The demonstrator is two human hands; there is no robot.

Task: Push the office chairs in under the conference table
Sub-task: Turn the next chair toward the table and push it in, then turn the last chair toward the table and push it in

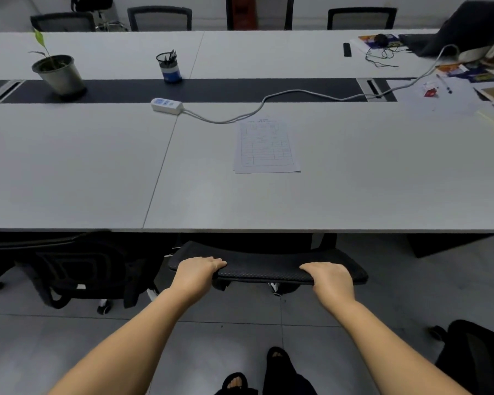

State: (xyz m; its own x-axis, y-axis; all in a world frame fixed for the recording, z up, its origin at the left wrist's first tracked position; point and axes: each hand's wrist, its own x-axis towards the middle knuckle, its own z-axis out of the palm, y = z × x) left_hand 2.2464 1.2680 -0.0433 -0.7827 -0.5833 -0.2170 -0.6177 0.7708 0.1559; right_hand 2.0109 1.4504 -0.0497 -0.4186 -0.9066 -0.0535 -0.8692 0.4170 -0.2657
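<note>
- At six o'clock I see my two feet in black sandals [280,363] on the grey tiled floor [240,337]; a dark chair [479,357] sits at four o'clock, well clear of the table edge.
- My left hand [196,273] is clamped on the top edge of the black office chair [268,265] at its left end, fingers curled over the backrest; my right hand [330,279] grips the same edge toward its right end, fingers wrapped likewise; the hands sit well apart.
- That chair stands just at the near edge of the conference table [69,172], its seat hidden under the tabletop; a second black chair [77,269] sits at nine o'clock, partly under the table.
- At twelve o'clock a printed sheet [265,146] lies flat on the tabletop; beyond it a white power strip [166,105] trails its cable [297,94] toward two o'clock.
- Farther out, a potted plant [57,71] at ten o'clock and a pen cup [169,67] at eleven o'clock stand by the dark centre strip; papers and wires clutter two o'clock.
- More chairs [159,18] line the far side.
</note>
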